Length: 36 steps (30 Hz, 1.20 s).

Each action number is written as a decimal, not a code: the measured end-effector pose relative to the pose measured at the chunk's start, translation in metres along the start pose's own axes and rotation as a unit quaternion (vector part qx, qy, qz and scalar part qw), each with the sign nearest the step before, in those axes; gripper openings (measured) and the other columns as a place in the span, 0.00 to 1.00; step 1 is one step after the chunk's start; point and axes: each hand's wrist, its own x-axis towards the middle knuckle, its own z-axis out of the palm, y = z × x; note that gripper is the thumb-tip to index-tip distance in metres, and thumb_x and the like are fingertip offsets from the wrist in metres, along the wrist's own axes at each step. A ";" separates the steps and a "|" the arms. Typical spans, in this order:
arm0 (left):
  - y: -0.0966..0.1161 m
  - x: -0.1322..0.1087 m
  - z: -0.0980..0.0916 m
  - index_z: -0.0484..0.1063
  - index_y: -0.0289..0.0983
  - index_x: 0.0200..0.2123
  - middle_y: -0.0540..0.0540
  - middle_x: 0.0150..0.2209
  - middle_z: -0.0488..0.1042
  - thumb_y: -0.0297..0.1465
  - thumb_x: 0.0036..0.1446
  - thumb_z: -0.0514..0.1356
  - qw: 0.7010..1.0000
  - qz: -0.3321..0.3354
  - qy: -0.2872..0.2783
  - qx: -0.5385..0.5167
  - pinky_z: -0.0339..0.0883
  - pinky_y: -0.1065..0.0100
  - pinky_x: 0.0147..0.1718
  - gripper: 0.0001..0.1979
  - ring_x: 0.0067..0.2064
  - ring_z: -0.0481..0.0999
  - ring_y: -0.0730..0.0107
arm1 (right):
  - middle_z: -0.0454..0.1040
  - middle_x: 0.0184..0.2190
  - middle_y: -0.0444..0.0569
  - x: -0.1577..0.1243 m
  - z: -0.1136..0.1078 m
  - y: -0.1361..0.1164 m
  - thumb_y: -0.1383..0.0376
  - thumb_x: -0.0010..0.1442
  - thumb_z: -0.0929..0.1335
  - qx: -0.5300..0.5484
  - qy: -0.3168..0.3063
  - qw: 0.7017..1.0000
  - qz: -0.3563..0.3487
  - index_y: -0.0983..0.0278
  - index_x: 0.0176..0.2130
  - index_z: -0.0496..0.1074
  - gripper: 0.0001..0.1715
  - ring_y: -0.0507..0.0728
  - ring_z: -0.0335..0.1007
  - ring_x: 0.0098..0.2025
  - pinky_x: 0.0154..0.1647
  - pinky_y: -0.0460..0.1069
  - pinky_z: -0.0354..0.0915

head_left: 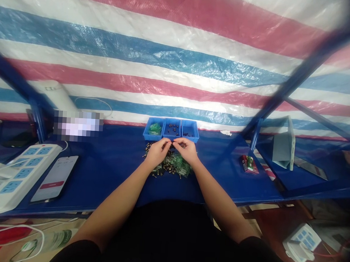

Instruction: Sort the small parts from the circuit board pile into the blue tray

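Observation:
My left hand [157,151] and my right hand [187,149] meet fingertip to fingertip over a pile of small metal screws and green pieces [171,164]. Both hands are closed in a pinch; whatever lies between the fingertips is too small to make out. Just beyond them, three blue bins stand side by side. In the left bin [146,136] lies green material [155,128]. Several small dark screw-like parts are in the middle bin [171,136]. The right bin [196,134] has a few dark small parts in it.
On the left of the blue table [100,182] are a phone [55,177] and a white power strip [27,173]. A small red and green box [249,164] lies to the right, near a tablet in a stand case [283,147]. Blue frame posts [271,99] flank the table before a striped tarp [167,59].

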 end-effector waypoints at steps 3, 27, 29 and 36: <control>-0.001 0.000 0.000 0.71 0.41 0.40 0.50 0.30 0.75 0.42 0.65 0.49 1.000 -0.004 0.003 0.000 0.65 0.71 0.32 0.14 0.30 0.73 0.70 | 0.79 0.35 0.51 0.000 0.000 0.000 0.55 0.54 0.71 -0.009 0.000 1.000 0.004 0.62 0.37 0.78 0.15 0.57 0.75 0.36 0.35 0.50 0.70; -0.001 0.001 0.001 0.70 0.40 0.43 0.51 0.30 0.75 0.40 0.63 0.53 1.000 0.000 0.014 0.010 0.65 0.71 0.33 0.12 0.30 0.74 0.71 | 0.79 0.35 0.51 0.000 -0.001 -0.001 0.54 0.54 0.70 -0.023 0.004 1.000 0.001 0.62 0.37 0.78 0.16 0.57 0.74 0.35 0.34 0.50 0.69; -0.001 0.001 0.000 0.71 0.40 0.42 0.50 0.30 0.75 0.41 0.63 0.52 1.000 0.002 0.013 0.010 0.65 0.71 0.33 0.13 0.30 0.73 0.71 | 0.79 0.36 0.51 0.000 -0.001 -0.002 0.54 0.54 0.70 -0.025 0.001 1.000 0.004 0.62 0.37 0.78 0.16 0.57 0.75 0.36 0.34 0.50 0.69; 0.000 0.001 -0.002 0.71 0.40 0.41 0.49 0.31 0.76 0.41 0.65 0.50 1.000 -0.005 0.002 0.009 0.65 0.70 0.32 0.15 0.31 0.74 0.70 | 0.79 0.36 0.50 -0.001 -0.001 -0.003 0.54 0.55 0.70 -0.028 -0.003 1.000 0.000 0.62 0.37 0.78 0.15 0.57 0.75 0.37 0.34 0.49 0.69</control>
